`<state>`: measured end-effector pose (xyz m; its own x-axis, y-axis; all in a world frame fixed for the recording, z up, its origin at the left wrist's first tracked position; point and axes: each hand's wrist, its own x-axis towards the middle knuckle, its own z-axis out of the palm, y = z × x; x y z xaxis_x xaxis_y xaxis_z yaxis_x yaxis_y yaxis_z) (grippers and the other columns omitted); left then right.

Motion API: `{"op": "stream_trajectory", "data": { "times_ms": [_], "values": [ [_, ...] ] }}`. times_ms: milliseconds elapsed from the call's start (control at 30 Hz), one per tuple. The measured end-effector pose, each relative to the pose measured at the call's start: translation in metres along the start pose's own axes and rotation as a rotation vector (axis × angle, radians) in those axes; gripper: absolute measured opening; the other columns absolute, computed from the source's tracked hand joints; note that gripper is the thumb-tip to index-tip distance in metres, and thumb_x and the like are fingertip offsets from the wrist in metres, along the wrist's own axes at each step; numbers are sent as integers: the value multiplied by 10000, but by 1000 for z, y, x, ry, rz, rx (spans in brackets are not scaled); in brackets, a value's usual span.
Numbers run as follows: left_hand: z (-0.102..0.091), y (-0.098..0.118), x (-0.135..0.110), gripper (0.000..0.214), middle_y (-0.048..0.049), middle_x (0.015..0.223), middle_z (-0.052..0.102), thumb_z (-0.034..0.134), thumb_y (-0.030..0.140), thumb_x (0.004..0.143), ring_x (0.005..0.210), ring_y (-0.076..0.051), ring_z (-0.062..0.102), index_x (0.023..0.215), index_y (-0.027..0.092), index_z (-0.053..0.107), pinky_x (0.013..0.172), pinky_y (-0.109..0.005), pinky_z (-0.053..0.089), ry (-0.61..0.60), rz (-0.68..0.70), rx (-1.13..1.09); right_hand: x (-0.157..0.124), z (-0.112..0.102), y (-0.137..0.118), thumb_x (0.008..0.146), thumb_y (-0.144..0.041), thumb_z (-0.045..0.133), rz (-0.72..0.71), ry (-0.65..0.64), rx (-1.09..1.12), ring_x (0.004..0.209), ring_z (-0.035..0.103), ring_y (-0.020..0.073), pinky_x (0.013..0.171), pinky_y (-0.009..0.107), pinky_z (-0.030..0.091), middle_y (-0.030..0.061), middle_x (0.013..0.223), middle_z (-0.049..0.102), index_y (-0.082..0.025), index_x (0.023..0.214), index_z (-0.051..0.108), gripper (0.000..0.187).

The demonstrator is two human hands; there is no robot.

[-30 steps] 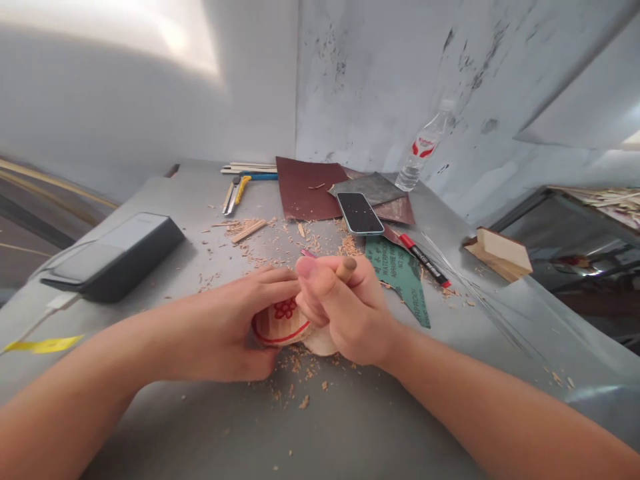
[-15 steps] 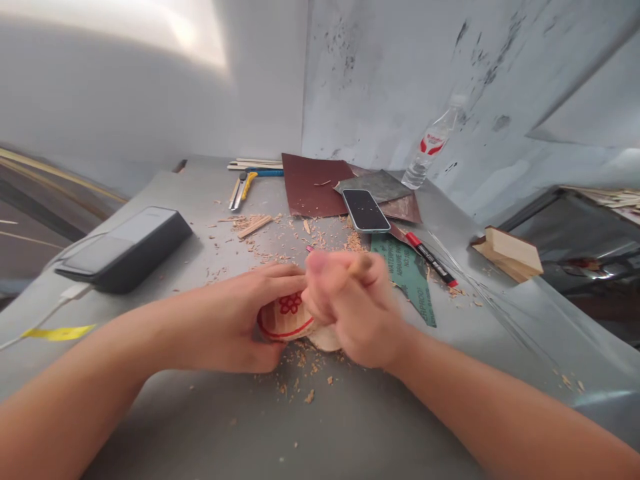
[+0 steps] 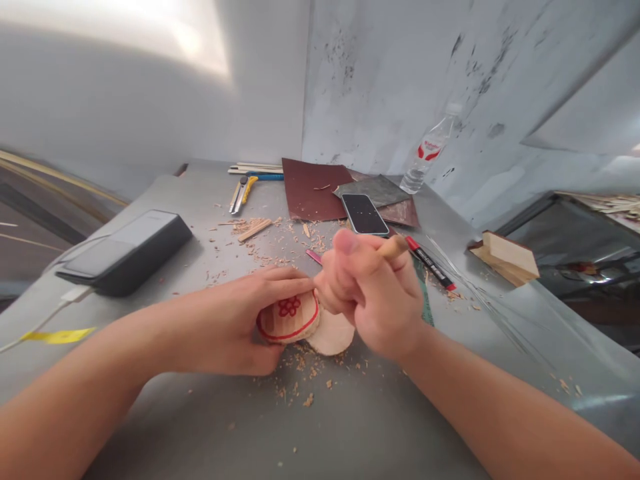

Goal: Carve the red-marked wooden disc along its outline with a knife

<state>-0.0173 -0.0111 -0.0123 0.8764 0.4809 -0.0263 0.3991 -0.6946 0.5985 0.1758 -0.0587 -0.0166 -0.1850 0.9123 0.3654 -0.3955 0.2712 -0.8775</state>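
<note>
My left hand is closed around a rounded wooden piece, tilted toward me. A red line runs along its rim and a red flower is drawn inside it. Just to the right, my right hand makes a tight fist on a tool with a wooden handle. The handle's end sticks out past the thumb side; the working end is hidden by the fist. Partly under the marked piece lies a pale, round-edged wooden piece. A pink stick-like thing shows beyond my right fist.
Wood shavings are scattered over the grey table. Beyond lie a yellow utility knife, brown sandpaper, a phone and a red-black marker. A bottle stands behind, a dark device at left, a wood block at right.
My right fist has moved right and slightly up, away from the marked piece, uncovering more of it and of the pale wood. My left hand has barely moved.
</note>
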Motion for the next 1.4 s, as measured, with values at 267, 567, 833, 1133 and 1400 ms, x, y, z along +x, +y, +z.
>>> {"op": "stream_trajectory", "data": {
  "times_ms": [267,567,833,1133,1400],
  "values": [
    [-3,4,0,503,-1,1119,612,577,114,684,930,-168,595,1164,249,646,761,-252,513,-76,-89,-85,1,1,4,1057,-389,594,-5,-24,2,452,185,56,455,276,182,-80,512,251,-196,569,289,606],
    [-1,3,0,333,30,832,551,558,129,685,753,-144,553,1000,222,615,648,-238,459,-65,-98,-89,-4,9,2,1072,-340,577,-14,-84,58,463,175,60,456,272,217,-80,541,250,-199,589,305,572],
    [5,-3,-1,283,4,926,632,733,318,764,739,-158,580,1026,249,649,626,-270,455,-49,-144,-67,-4,7,2,1071,-303,573,-15,-68,39,486,205,66,474,260,249,-78,562,257,-203,593,310,555],
    [8,-10,-1,516,-39,1031,661,773,636,783,766,-192,609,1117,266,639,597,-293,447,-35,-187,-4,4,11,-16,1071,-307,545,-61,-6,-20,463,167,71,452,268,224,-77,524,225,-200,566,267,586],
    [12,-5,3,522,-43,1009,658,767,657,741,729,-188,598,1049,252,649,583,-288,423,13,-252,-6,3,14,-28,1056,-289,553,-25,-28,17,459,187,77,446,270,197,-72,518,235,-205,554,280,578]
  ]
}}
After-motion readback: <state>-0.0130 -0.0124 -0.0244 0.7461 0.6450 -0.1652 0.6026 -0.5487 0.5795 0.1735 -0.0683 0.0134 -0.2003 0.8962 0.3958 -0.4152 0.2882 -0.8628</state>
